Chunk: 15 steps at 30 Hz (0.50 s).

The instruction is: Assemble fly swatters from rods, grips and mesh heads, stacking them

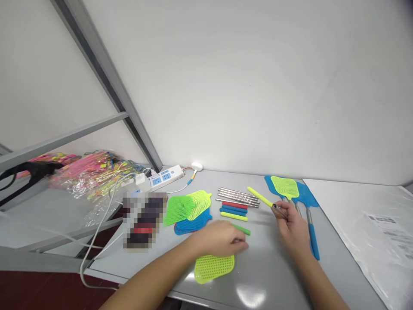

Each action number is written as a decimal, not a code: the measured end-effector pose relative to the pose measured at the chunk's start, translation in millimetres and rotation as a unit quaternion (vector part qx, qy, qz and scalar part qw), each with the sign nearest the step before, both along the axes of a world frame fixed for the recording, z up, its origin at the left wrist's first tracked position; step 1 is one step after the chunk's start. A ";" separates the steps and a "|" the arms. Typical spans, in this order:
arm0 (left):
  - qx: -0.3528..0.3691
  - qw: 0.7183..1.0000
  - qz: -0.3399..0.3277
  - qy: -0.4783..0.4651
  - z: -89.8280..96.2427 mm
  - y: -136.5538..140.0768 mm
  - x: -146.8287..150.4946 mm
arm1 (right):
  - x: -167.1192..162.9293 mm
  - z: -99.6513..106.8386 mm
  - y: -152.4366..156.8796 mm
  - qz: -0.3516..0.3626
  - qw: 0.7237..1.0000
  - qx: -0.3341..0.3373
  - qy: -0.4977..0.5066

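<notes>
My left hand (222, 239) is closed at the upper edge of a yellow-green fly swatter head (214, 269); its fingers hide the neck. Behind that hand a green handle grip (241, 230) lies on the table. My right hand (290, 221) is wrapped around a metal telescopic rod fitted with a yellow handle grip (260, 197), which points up and left. Between the hands and the wall lie several metal rods (238, 196), with a red grip (234, 206), blue grips (234, 211) and a yellow grip (234, 216) in front.
Loose green swatter heads (177, 209) and blue ones (193, 224) overlap at left. Swatters with rods, one with a blue head (306, 193), lie at right beside a white plastic sheet (355, 215). A power strip (166, 177), cables, a metal frame (106, 77) and bagged goods (93, 172) stand left.
</notes>
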<state>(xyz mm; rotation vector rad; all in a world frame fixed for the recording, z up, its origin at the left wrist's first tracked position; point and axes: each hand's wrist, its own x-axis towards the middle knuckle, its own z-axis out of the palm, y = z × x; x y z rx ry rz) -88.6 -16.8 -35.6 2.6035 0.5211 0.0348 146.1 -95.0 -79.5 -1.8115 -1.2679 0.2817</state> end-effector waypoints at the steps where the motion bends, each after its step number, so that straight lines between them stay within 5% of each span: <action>1: 0.042 0.999 0.000 0.004 -5.5 -6.8 4.5 | -0.7 0.7 0.8 0.003 1.000 0.002 -0.009; 7: 0.107 0.992 0.034 0.061 -16.0 -21.4 17.8 | -9.8 3.9 -9.2 0.021 0.997 0.011 -0.073; 15: 0.131 0.991 0.022 0.032 -15.8 -17.8 17.7 | -20.0 -21.6 -71.1 -0.078 0.988 0.065 -0.118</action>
